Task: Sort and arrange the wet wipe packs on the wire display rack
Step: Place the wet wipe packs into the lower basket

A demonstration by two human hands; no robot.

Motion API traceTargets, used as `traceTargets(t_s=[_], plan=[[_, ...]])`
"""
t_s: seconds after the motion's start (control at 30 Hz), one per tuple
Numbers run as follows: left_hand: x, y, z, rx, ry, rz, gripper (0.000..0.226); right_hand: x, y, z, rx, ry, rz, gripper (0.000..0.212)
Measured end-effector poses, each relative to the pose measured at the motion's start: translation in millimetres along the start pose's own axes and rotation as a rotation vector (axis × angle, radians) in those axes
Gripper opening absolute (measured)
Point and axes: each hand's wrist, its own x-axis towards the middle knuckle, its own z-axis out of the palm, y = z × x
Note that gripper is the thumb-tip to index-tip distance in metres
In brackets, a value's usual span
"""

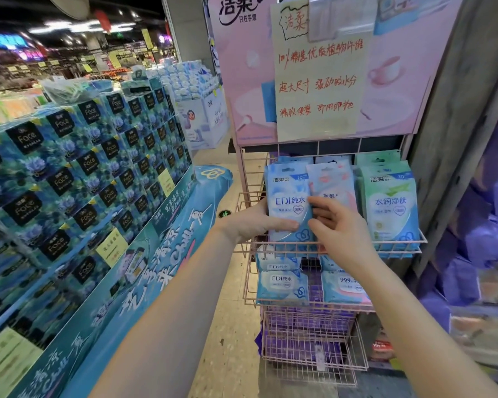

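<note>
Blue wipe pack stood at the left end of the wire rack's top shelf, left hand gripped its left edge, thumb across the front, right hand curled at its right edge, hold unclear, pink pack just beside.

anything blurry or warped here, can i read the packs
Head view: the blue pack and handwritten sign are sharp, readable; head view's edges bow from the wide lens; the purple goods at right are smeared; distant ceiling lights glare.
</note>
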Motion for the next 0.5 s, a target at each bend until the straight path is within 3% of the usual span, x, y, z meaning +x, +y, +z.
traceTargets(t_s=[0.33, 0.5], plan=[[6.7, -4.4, 1.5, -0.020, 0.022, 0.037, 0.108, 5.5, 2.7, -2.4, 0.099, 0.001, 0.027, 0.050], [3.0, -2.6, 1.4, -0.056, 0.013, 0.047, 0.073, 7.0, -0.3, -3.4, 0.090, 0.006, 0.001, 0.054]])
